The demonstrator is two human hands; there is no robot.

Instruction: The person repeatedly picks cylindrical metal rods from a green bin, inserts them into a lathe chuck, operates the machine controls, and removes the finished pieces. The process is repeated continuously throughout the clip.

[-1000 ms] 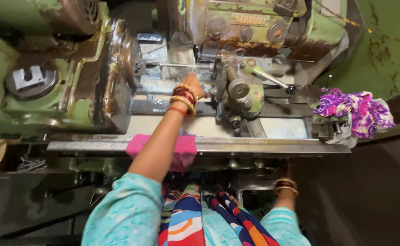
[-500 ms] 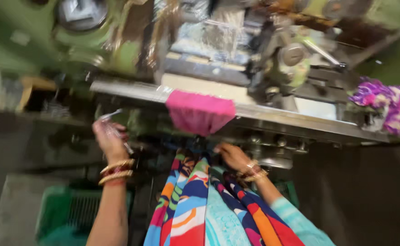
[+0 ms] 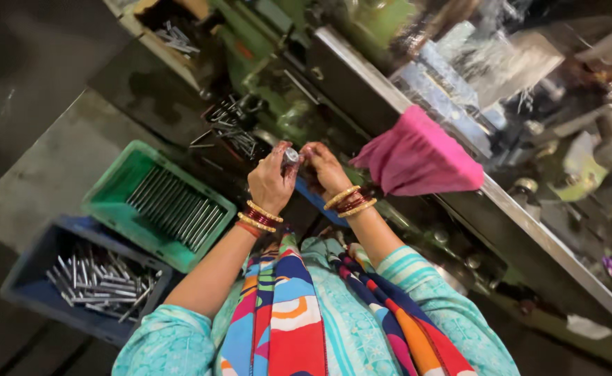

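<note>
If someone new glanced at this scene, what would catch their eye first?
Probably the two hands, left hand and right hand, meeting around a small shiny metal piece at centre. Next, the pink cloth draped over the machine's edge at right, and the green crate of metal rods lower left.

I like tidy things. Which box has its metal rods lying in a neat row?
The green crate: its rods lie side by side, while the blue crate's are jumbled.
</note>
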